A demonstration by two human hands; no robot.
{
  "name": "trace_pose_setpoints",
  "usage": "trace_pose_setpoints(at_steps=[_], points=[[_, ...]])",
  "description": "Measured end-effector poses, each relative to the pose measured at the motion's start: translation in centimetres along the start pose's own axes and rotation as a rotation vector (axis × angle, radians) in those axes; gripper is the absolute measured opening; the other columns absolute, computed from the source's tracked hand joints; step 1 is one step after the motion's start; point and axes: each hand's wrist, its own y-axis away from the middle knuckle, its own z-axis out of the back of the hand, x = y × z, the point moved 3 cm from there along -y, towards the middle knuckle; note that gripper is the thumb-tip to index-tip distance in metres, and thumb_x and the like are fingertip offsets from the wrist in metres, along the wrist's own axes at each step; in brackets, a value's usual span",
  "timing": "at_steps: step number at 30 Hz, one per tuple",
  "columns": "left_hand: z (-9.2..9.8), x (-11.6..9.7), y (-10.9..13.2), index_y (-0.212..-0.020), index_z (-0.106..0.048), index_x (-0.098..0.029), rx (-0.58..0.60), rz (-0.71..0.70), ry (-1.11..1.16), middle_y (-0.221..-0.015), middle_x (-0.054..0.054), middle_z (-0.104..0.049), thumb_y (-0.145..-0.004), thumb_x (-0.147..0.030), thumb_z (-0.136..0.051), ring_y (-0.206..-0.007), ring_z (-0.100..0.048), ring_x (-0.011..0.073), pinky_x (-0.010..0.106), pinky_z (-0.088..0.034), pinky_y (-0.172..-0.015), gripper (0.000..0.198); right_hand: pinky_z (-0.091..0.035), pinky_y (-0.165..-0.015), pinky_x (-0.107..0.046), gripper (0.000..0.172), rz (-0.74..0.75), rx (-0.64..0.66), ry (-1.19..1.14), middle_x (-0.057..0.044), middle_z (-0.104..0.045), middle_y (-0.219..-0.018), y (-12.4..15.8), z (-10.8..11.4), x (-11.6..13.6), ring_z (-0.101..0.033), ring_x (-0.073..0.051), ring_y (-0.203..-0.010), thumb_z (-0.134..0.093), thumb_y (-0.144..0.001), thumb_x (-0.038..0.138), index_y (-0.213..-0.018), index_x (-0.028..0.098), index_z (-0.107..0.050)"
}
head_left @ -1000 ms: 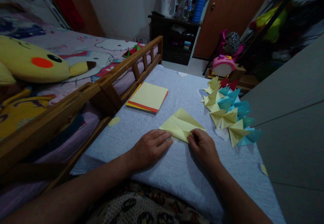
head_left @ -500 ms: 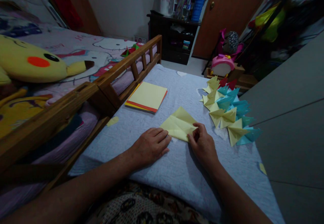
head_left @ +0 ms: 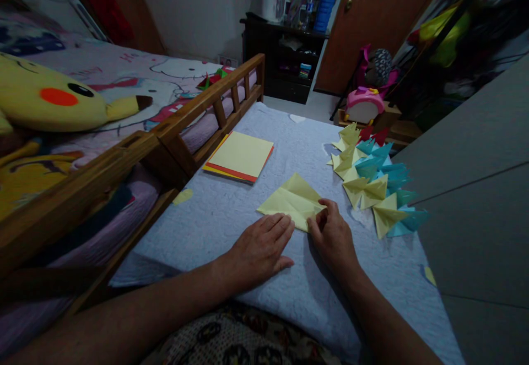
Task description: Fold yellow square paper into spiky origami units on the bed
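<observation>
A pale yellow sheet of origami paper point(head_left: 291, 197), folded and creased, lies on the cloth-covered table in front of me. My left hand point(head_left: 264, 246) rests flat with its fingertips on the paper's near edge, the thumb spread away. At the right corner my right hand point(head_left: 332, 235) pinches the paper between thumb and fingers. Farther left lies a stack of square paper point(head_left: 242, 153), pale yellow on top with orange and yellow edges showing below. To the right stand several folded paper shapes point(head_left: 366, 189) in yellow, blue and red.
A wooden bed rail point(head_left: 215, 101) runs along the table's left side, with a yellow plush toy point(head_left: 53, 98) on the bed beyond. A grey panel point(head_left: 483, 189) borders the right. Behind the table are a dark cabinet point(head_left: 285, 62) and a pink toy point(head_left: 364, 103).
My left hand has slid right along the paper's near edge, uncovering its left corner, and its thumb has spread. The right hand keeps its pinch in nearly the same place.
</observation>
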Motion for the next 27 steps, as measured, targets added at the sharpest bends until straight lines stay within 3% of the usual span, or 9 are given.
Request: trace_pose_setpoints(at_steps=[13,27], points=[[-0.28,0.35,0.64,-0.151,-0.033,-0.009,0.037,-0.003,0.048,-0.159,0.021,-0.036,-0.095,-0.057,-0.057,-0.148,-0.032,0.0315,0.043,-0.028,-0.121,0.078,-0.042,-0.065,-0.031,0.035,-0.002,-0.005,0.048,-0.004,-0.065,-0.078,-0.05,-0.13,-0.19,-0.059,-0.02,-0.067,-0.049,-0.086,0.027,-0.119,0.016,-0.052],[-0.06,0.48,0.67,-0.15,-0.034,-0.009,0.07,0.004,0.063,-0.159,0.02,-0.037,-0.096,-0.057,-0.055,-0.148,-0.033,0.0298,0.042,-0.027,-0.121,0.075,-0.042,-0.067,-0.032,0.037,-0.024,0.021,0.016,-0.004,-0.063,-0.079,-0.08,-0.04,-0.15,-0.059,-0.021,-0.069,-0.048,-0.085,0.029,-0.119,0.015,-0.052]])
